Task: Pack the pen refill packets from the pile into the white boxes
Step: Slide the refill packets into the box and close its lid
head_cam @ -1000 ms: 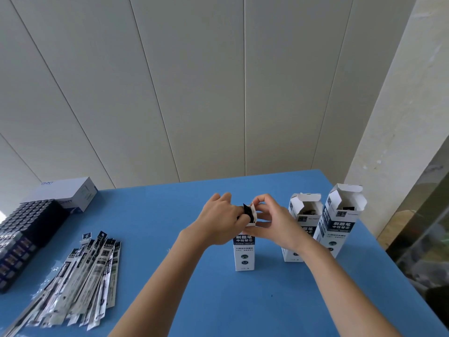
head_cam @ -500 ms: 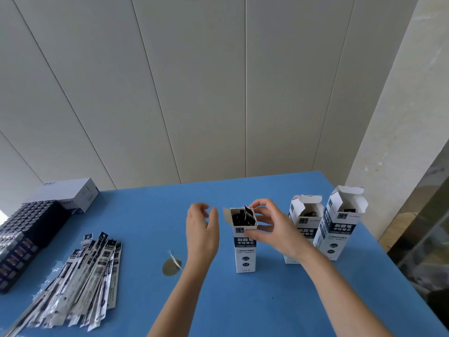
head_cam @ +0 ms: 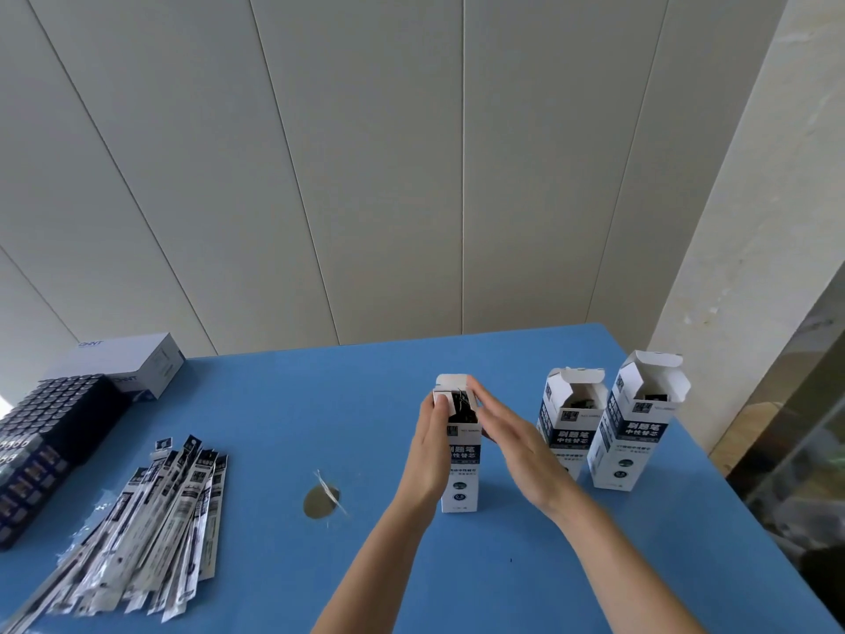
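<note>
While dark refill packets [head_cam: 461,404] are seen inside, the middle white box [head_cam: 461,469] is clasped by left hand [head_cam: 430,455] and flat right hand [head_cam: 516,443], its three-o'clock side hidden.

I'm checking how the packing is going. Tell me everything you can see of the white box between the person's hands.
The white box is a tall, narrow carton, seemingly thin cardboard, with a dark printed band and white characters on its front. It stands upright on the blue table, left of two similar open boxes. Its top is open, the lid flap raised behind, and dark packet ends stick out. The left hand grips its left side near the top; the right hand lies against its right upper edge.
</note>
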